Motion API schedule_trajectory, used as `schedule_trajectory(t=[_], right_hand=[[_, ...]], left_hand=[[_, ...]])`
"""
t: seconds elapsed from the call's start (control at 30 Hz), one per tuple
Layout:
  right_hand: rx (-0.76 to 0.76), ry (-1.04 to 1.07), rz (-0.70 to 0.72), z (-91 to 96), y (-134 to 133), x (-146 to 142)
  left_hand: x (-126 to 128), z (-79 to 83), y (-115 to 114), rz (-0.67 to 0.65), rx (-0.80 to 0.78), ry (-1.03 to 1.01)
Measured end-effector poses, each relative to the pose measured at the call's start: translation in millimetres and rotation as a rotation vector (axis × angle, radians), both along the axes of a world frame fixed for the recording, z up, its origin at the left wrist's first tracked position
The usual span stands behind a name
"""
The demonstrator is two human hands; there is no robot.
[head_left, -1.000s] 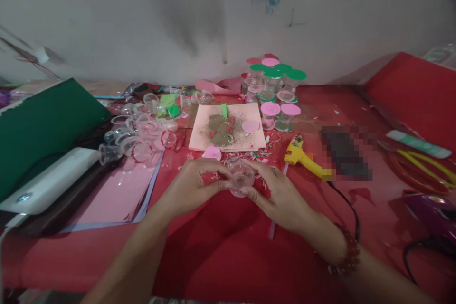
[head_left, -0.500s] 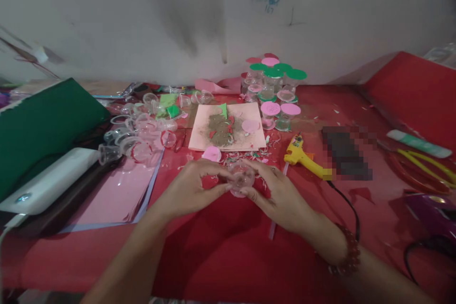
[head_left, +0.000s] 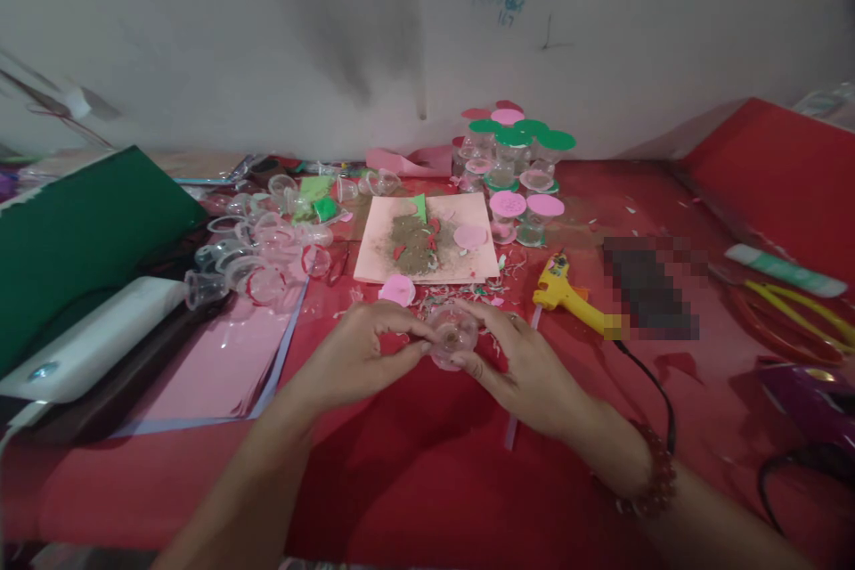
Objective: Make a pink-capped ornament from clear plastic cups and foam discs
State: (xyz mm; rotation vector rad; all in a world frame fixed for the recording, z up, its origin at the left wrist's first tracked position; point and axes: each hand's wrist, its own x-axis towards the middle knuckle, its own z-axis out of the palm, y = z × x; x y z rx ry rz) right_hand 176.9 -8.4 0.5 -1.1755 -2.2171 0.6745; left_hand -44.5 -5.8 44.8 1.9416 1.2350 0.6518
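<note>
Plastic cup, clear, round, pink-tinged, left hand and right hand pinching its sides

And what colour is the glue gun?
The glue gun is mostly yellow, seen best in the head view.

Far wall, right of centre: handwritten "167", bluish; line above partly scribbled over, illegible. Thin angled mark to its right. Left, white device: oval emblem, unreadable.
</note>
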Motion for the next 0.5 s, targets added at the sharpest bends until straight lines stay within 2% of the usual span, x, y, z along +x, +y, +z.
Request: schedule_trajectory(t=[0.17,0.5], right_hand=[[0.015,0.009,0.006,-1.0,-0.2,-0.6],[0.005,0.007,0.008,-2.8,-0.1,0.1]], left_hand=[[1.0,-2.3,0.1,0.004,0.022,0.031],[5.8,-3.9,2.3,0.024,0.020,-0.065]])
